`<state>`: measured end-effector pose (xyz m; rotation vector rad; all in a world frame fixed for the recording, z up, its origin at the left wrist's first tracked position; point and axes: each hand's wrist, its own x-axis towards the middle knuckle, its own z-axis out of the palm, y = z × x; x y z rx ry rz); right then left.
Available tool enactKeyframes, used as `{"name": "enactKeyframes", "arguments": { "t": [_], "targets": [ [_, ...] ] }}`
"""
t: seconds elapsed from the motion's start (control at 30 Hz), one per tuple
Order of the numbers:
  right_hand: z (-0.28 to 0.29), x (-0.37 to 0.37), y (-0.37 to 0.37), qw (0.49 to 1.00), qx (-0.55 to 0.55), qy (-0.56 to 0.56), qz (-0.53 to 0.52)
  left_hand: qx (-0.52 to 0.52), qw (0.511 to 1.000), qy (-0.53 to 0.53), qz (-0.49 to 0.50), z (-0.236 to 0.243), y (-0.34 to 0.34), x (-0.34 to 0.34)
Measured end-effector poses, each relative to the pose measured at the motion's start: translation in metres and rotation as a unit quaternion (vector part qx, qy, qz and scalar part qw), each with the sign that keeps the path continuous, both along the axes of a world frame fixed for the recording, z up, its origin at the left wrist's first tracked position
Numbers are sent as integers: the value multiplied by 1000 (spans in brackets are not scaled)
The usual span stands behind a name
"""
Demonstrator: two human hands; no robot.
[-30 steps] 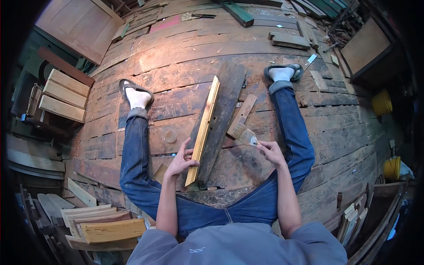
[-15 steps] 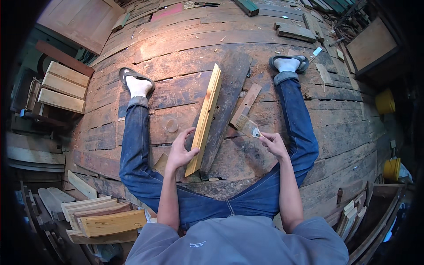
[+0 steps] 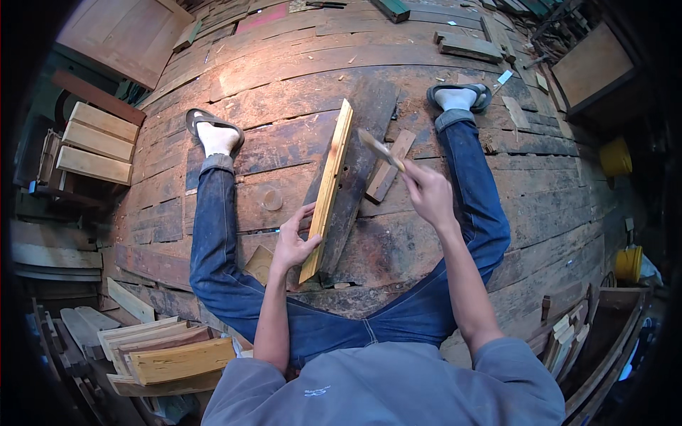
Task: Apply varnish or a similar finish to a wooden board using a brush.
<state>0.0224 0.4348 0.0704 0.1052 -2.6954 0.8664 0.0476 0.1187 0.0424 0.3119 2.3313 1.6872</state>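
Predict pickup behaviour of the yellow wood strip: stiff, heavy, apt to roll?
The yellow wood strip is probably stiff, judging by its straight run. It's likely fairly light, being slender. Rolling seems unlikely, given its flat-looking faces.

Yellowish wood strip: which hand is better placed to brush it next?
Probably the right hand: it holds the brush, whose bristles are raised just right of the strip. The left hand holds no brush and is at the strip's near half.
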Motion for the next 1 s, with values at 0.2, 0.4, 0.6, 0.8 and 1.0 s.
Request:
{"name": "enactKeyframes", "arguments": {
  "t": [0.2, 0.4, 0.6, 0.8, 1.0],
  "targets": [
    [18, -48, -35, 977, 206, 7, 47, 3, 1000, -14, -17, -4, -4, -1],
    [24, 0, -50, 972, 175, -44, 153, 29, 999, -19, -1, -7, -11, -1],
    [66, -5, -21, 943, 136, -131, 273, 8, 1000, -8, -21, -4, -7, -2],
    [54, -66, -8, 948, 128, -197, 215, 5, 999, -19, -28, -1, -11, -4],
    [45, -113, -2, 971, 224, -67, 52, 24, 998, -38, -33, -1, -9, -3]
  ]
}}
